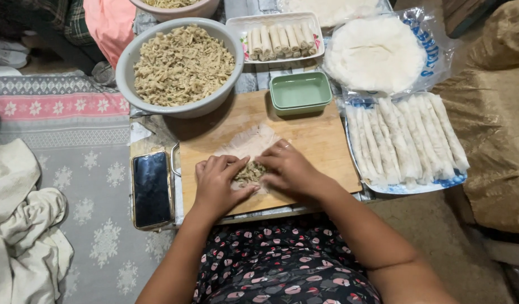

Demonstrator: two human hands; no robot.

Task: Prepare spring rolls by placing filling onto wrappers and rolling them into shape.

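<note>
A thin white wrapper (251, 141) lies on the wooden cutting board (321, 141), with a heap of shredded filling (250, 172) on its near part. My left hand (217, 186) presses the wrapper's left side around the filling. From the right, my right hand (290, 169) folds the other side over, fingers on the wrapper. Both hands touch the same half-folded roll.
A grey bowl (133, 59) of shredded filling stands at the back left. A green square dish (300, 92) sits behind the board. A stack of round wrappers (375, 53) and a tray of finished rolls (406, 141) are on the right. A phone (151, 188) lies left of the board.
</note>
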